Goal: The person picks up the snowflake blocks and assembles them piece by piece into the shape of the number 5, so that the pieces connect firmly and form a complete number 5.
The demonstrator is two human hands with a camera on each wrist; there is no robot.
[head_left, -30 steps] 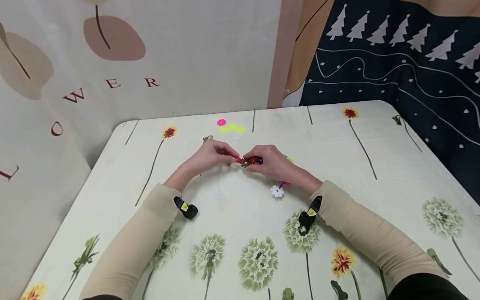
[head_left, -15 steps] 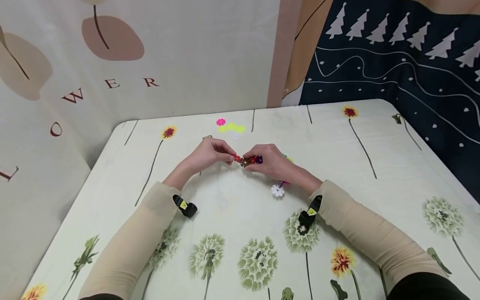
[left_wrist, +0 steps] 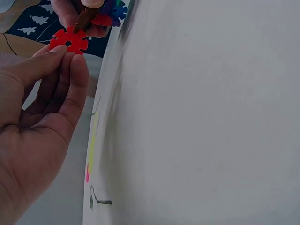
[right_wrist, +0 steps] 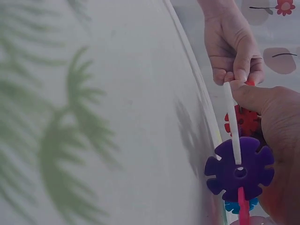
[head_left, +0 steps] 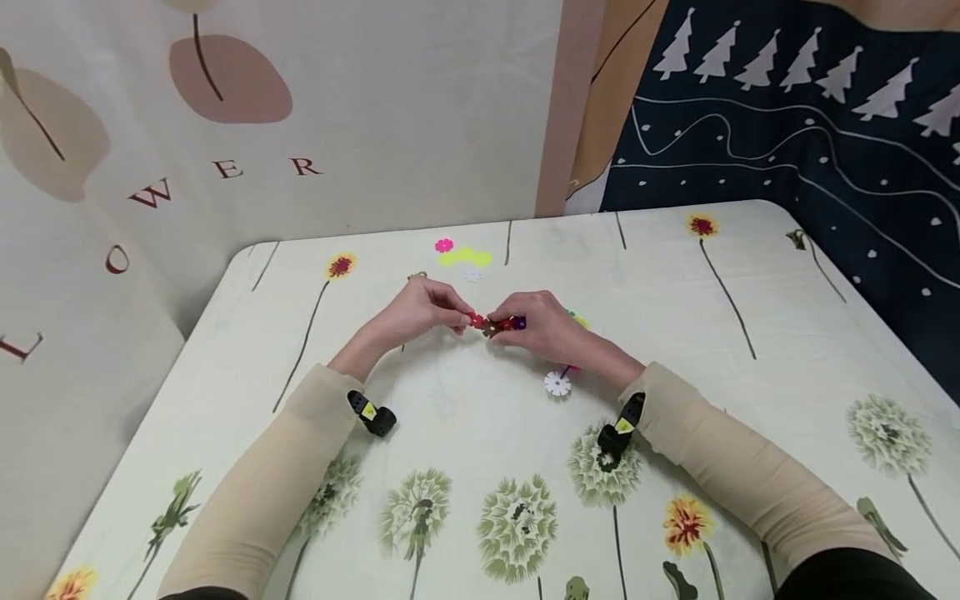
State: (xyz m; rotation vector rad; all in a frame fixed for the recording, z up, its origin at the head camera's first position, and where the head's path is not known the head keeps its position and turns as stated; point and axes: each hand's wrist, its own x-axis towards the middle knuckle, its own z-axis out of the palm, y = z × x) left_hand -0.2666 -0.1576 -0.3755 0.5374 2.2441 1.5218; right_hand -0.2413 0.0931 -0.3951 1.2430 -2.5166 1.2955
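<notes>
Pinching the red notched disc (left_wrist: 78, 42), the left hand (head_left: 420, 311) holds it touching the left side of the brown disc (left_wrist: 84, 19); the right hand (head_left: 543, 323) grips that from the right.

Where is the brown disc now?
Near the middle of the head view, the brown disc is at the left edge of the right hand, which grips it, beside the red disc that the left hand pinches.

head: above, forward-down | wrists: close, inward | head/left wrist share red disc (left_wrist: 77, 39)
</notes>
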